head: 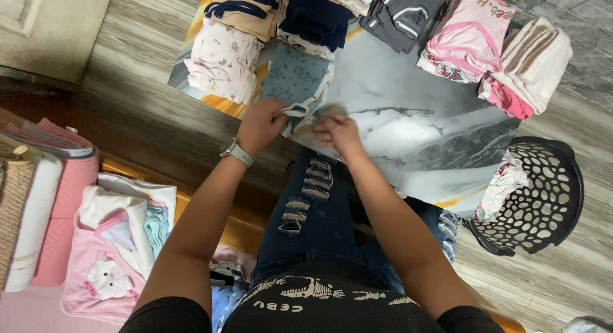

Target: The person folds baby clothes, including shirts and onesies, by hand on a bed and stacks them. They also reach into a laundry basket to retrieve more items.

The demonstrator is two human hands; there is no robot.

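Blue garment [295, 77] flat on marble tabletop [408, 122], near edge, white trim pinched in left hand [260, 123] grip; right hand [337, 132] grip clenched on same hem just beside; folded clothes stacks [472, 39] behind; black basket [543, 199] at right.

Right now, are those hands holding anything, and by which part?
Both hands grip a small grey-blue patterned garment lying on the marble-look table. The left hand and right hand pinch its near edge, by the white trim.
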